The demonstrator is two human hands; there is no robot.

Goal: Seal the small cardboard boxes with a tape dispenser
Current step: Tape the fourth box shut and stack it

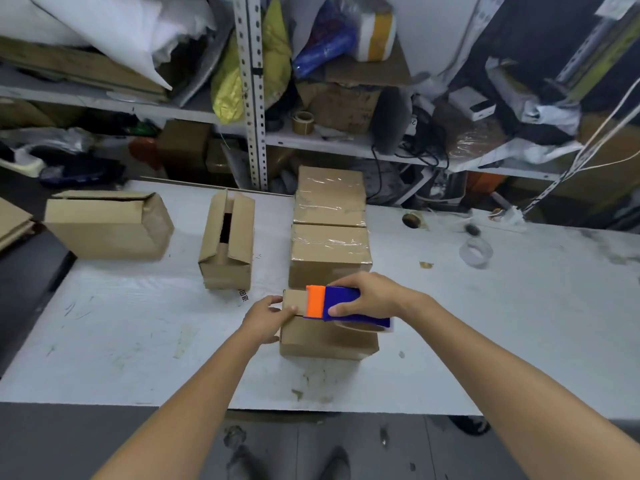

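A small closed cardboard box (322,337) lies on the white table (138,334) right in front of me. My right hand (370,294) grips a blue and orange tape dispenser (332,303) that rests on the box's top, orange end pointing left. My left hand (266,318) holds the box's left end, thumb on the top edge. Behind it stand two boxes with shiny tape across their tops, a near one (329,254) and a far one (330,199). Further left stands an unsealed box (227,244) with its flaps ajar, and a larger box (107,223) lies on its side.
A clear tape roll (476,252) and a brown tape core (412,220) lie on the table at the right. Cluttered metal shelves (254,98) with bags, boxes and cables run along the back. Flat cardboard (14,220) lies at the far left edge.
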